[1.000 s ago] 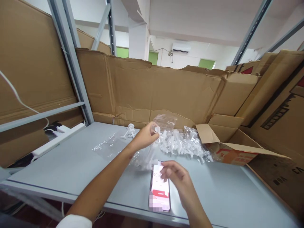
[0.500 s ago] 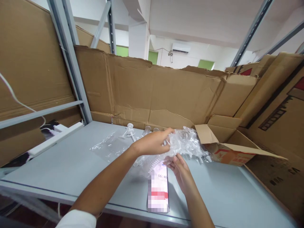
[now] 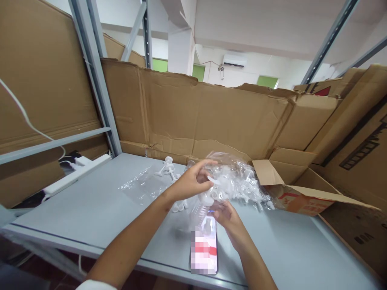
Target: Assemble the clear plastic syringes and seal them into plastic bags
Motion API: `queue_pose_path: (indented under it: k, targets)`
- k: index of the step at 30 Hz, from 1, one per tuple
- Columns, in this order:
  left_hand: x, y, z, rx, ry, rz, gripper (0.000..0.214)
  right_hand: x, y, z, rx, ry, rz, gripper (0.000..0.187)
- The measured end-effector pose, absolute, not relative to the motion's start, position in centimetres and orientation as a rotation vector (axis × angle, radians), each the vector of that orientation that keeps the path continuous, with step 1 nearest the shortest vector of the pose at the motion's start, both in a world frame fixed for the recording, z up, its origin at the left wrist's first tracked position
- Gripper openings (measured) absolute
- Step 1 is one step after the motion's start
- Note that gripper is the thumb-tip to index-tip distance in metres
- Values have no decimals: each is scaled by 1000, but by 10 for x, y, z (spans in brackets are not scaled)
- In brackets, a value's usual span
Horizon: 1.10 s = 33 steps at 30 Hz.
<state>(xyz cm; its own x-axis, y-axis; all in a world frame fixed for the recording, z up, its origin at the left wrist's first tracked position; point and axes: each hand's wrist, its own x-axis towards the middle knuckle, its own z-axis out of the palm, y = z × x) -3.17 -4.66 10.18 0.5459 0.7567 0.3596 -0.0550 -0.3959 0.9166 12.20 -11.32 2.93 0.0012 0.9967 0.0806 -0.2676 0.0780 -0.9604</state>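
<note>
While held just above the grey metal tabletop (image 3: 90,209), near the middle of its front edge, pinches with the left hand (image 3: 190,183) a small white plastic piece (image 3: 212,179), thumb and forefinger closed on it, remaining fingers curled loosely. Probably keeps it lifted to stay clear of the crinkled clear plastic bag of white plastic parts (image 3: 242,183), heaped just beyond toward the back edge.

Cups the right hand (image 3: 228,214) lower down, fingertips reaching to a small clear ribbed plastic bottle (image 3: 199,206). Cannot tell whether gripping or merely touching, with the contact blurred by film and fingers. Seems to steady it from below, directly under the pinched piece.

Stands near upright, long axis vertical with a slight lean, neck pointing up toward the left hand, base close over the far end of a lit smartphone (image 3: 204,245). Has that phone lying flat, long axis running from the front edge toward the back, likely for an easy glance between both hands.

Elsewhere: loose white plastic pump parts (image 3: 167,167) near the back edge, a flat sheet of clear film (image 3: 139,185) beside them, an open brown cardboard box (image 3: 298,193) at the right edge, a white power strip (image 3: 77,173) along the left edge.
</note>
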Motion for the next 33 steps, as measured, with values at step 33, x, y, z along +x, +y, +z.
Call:
queue_pose_path:
  k: [33]
  targets:
    - [-12, -45, 22, 1409, 581, 948, 51, 159, -76, 31, -1008, -1006, 912, 25]
